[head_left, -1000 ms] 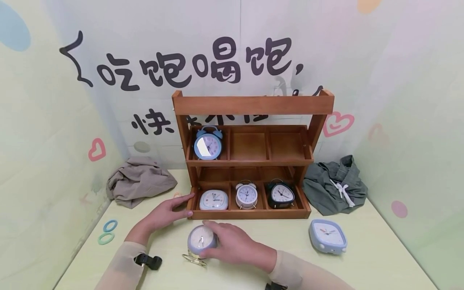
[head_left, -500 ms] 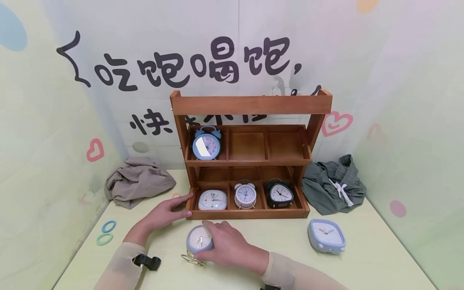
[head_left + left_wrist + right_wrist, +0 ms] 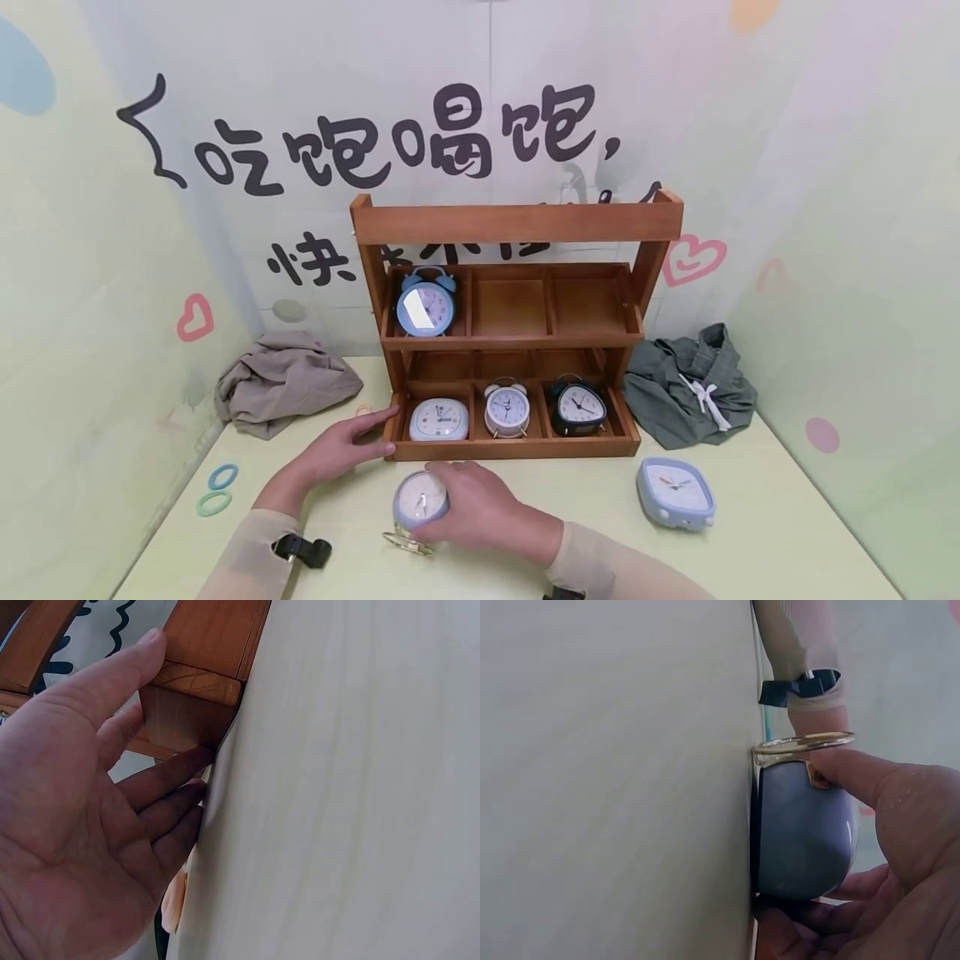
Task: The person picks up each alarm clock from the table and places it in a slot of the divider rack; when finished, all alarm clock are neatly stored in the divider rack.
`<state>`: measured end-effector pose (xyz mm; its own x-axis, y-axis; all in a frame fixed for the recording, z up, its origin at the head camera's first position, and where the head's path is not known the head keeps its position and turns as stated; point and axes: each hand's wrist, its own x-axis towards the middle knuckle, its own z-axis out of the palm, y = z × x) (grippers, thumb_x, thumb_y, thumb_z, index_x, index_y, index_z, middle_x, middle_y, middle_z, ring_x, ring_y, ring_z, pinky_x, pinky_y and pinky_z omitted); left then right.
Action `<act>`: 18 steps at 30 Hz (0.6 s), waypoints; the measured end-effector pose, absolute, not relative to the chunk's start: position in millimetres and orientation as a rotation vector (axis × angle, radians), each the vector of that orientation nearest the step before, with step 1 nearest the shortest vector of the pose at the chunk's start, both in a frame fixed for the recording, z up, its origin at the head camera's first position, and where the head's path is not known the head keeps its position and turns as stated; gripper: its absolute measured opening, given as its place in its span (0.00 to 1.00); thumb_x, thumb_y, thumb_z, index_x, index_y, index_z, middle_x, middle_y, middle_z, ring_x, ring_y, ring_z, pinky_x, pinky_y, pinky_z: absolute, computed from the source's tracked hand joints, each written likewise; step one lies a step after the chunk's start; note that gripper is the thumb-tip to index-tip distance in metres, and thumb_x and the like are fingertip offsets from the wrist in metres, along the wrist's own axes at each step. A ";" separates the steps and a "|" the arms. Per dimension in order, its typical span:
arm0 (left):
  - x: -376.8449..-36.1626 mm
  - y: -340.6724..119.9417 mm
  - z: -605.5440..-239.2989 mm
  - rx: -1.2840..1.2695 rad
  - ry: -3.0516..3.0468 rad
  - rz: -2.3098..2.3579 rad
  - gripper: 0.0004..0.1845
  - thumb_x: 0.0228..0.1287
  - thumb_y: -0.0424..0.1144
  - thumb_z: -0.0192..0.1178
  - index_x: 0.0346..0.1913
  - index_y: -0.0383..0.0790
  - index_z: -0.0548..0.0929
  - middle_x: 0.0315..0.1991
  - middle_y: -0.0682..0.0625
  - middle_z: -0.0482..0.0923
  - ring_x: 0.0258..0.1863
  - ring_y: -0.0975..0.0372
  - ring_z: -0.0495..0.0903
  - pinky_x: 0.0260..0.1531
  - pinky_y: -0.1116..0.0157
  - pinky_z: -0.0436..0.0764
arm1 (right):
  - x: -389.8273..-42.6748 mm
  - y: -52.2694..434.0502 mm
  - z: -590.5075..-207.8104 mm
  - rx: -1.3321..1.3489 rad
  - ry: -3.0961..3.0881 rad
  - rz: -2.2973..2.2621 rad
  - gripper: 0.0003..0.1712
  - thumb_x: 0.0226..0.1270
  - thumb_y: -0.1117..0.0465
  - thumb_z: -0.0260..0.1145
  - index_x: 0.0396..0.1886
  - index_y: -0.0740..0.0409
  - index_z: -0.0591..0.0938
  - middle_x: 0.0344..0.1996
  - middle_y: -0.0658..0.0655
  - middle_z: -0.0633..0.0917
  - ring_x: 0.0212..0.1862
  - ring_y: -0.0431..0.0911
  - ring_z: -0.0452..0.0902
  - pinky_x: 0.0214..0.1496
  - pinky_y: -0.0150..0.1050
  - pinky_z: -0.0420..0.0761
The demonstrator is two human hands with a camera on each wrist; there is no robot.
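Four clocks shelved, two still out on the table

Right hand (image 3: 480, 510) grips the round blue-grey clock (image 3: 420, 500) on the table (image 3: 787, 542), just near of the wooden rack (image 3: 517, 223); left hand (image 3: 341, 446) lies flat-fingered against the rack's near-left corner; middle and right upper slots are free; square blue clock (image 3: 677, 492) waits at right; the gripped clock's gold stand is half hidden.

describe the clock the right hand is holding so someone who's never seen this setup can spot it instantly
Start at the wooden shelf rack at the back of the table. Just in front of its lower left corner, the right hand grips a round pale-blue clock with a white face and a gold wire ring at its base. It is the only clock in a hand; the other clock on the table, the square blue clock, lies untouched to the right.
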<state>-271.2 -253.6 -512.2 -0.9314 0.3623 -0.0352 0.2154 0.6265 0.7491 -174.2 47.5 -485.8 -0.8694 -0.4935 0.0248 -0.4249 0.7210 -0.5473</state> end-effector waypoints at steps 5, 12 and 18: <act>-270.4 -255.3 -513.9 0.489 2.669 1.208 0.40 0.72 0.64 0.73 0.83 0.63 0.76 0.84 0.43 0.69 0.86 0.39 0.58 0.82 0.33 0.59 | -180.3 55.5 -483.5 -0.787 2.813 -0.832 0.49 0.50 0.31 0.88 0.68 0.48 0.85 0.48 0.41 0.88 0.49 0.37 0.81 0.50 0.38 0.84; -271.1 -255.1 -517.4 0.509 2.667 1.207 0.40 0.72 0.64 0.73 0.83 0.63 0.76 0.85 0.41 0.67 0.87 0.37 0.52 0.82 0.32 0.56 | -184.3 65.1 -484.1 -0.866 2.872 -0.765 0.49 0.50 0.30 0.87 0.69 0.47 0.85 0.48 0.43 0.89 0.49 0.37 0.81 0.48 0.36 0.84; -272.1 -254.3 -515.6 0.502 2.682 1.194 0.40 0.72 0.65 0.73 0.83 0.63 0.76 0.84 0.41 0.68 0.87 0.38 0.55 0.82 0.32 0.57 | -184.4 72.2 -478.6 -0.966 2.962 -0.698 0.53 0.52 0.30 0.86 0.73 0.48 0.82 0.54 0.50 0.89 0.55 0.43 0.83 0.52 0.41 0.86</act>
